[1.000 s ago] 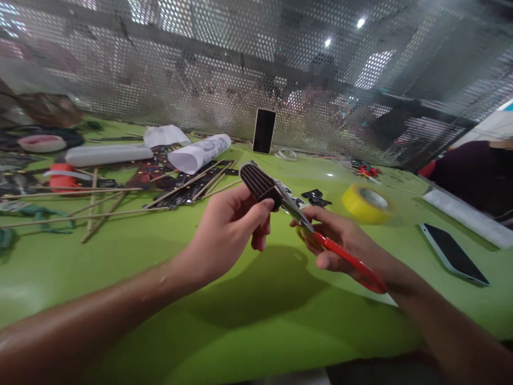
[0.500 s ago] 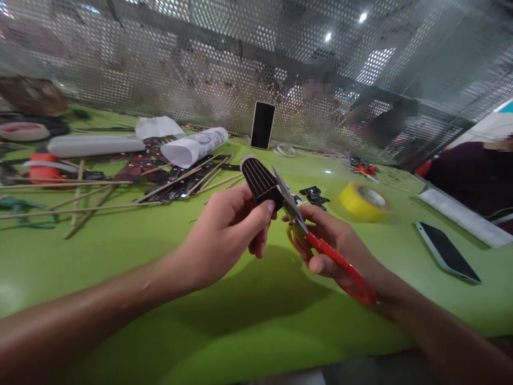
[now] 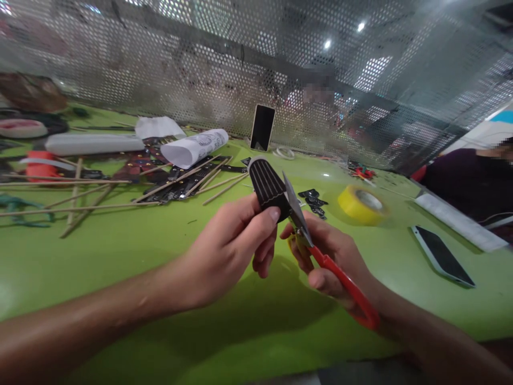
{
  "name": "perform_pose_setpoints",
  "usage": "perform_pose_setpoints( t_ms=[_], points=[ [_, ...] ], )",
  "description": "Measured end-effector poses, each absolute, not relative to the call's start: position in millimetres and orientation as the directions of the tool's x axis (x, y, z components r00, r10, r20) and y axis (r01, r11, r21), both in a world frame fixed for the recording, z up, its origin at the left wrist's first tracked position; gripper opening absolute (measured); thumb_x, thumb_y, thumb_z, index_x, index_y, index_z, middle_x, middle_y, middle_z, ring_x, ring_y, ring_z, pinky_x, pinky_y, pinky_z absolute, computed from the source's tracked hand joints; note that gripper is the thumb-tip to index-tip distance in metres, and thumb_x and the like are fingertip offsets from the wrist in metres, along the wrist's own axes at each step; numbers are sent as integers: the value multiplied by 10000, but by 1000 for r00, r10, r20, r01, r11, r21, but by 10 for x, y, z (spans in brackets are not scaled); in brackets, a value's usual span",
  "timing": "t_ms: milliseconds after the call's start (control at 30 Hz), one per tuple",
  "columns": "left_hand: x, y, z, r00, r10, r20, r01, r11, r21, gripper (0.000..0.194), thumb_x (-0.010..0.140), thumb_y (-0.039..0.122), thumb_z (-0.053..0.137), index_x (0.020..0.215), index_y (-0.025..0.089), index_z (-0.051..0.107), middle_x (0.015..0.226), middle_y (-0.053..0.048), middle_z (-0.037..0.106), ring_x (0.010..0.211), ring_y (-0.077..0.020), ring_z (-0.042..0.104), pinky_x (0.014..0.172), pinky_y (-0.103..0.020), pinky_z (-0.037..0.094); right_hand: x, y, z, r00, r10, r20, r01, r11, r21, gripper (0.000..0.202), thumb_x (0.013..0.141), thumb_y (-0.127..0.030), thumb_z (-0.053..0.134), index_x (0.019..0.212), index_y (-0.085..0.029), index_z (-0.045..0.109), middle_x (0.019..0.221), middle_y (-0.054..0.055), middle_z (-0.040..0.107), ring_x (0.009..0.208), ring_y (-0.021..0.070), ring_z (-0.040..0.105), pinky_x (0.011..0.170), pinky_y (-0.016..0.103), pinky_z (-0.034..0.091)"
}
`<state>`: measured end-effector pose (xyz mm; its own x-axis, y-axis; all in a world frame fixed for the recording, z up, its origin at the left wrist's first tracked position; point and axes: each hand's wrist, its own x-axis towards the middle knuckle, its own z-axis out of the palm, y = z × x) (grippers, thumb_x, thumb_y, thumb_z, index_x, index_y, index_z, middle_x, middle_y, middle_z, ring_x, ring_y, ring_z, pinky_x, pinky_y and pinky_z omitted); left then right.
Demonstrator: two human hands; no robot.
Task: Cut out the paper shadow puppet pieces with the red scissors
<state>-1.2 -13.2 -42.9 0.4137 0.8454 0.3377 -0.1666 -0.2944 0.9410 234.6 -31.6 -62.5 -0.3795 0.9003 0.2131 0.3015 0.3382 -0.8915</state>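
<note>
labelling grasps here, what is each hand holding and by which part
The left hand pinches a black striped piece near its lower end, between thumb and fingers. The right hand holds scissors at the handles.

We've got smooth metal scissor blades (image 3: 295,207), glossy plastic-looking red handle (image 3: 340,277), matt black striped piece (image 3: 267,184), bare wood sticks (image 3: 225,189), glossy green tabletop (image 3: 100,262).

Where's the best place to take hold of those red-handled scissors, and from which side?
Probably by the red handle, coming from the near right, where the right hand holds the scissors. The handle slants back that way, offering a long length to grasp, while the metal blade points up and away, alongside the black striped piece in the left hand.
</note>
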Motion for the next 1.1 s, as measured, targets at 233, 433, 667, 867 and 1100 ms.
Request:
perform_pose_setpoints(
  t_ms=[233,433,667,867,1100],
  points=[
    [-3,-126,-412,443,837,321,-173,-271,947,319,1040,278,543,725,233,537,537,41,558,467,-109,609,466,-196,536,2277,-320,-657,-399,877,267,181,361,-915,627,791,-702,959,1158,-230,767,984,34,564,750,156,496,541,258,417],
    [-9,-129,-405,460,831,312,-170,-262,950,326,1054,263,528,729,240,544,554,30,578,488,-118,611,494,-214,557,2255,-324,-653,-395,872,291,209,394,-895,595,825,-708,925,1125,-224,755,900,15,543,725,156,493,553,273,418],
    [-48,-149,-404,502,813,295,-222,-208,953,337,1045,302,613,722,242,539,556,50,574,495,-109,597,517,-213,544,2236,-353,-553,-421,876,237,225,354,-908,531,877,-671,880,1093,-212,722,808,-10,509,692,153,484,539,271,366],
    [-44,-150,-405,499,808,314,-207,-240,948,359,1083,260,521,724,246,535,560,46,576,496,-118,604,525,-233,541,2201,-360,-542,-398,867,299,283,426,-859,601,872,-777,828,1024,-205,724,850,9,542,721,159,503,577,289,407],
    [-52,-135,-397,493,810,319,-181,-263,948,376,1087,263,517,712,241,545,566,36,600,508,-123,624,549,-244,534,2194,-354,-531,-400,848,348,298,479,-826,552,917,-749,799,998,-209,723,840,3,547,690,147,500,554,284,386]
  ],
)
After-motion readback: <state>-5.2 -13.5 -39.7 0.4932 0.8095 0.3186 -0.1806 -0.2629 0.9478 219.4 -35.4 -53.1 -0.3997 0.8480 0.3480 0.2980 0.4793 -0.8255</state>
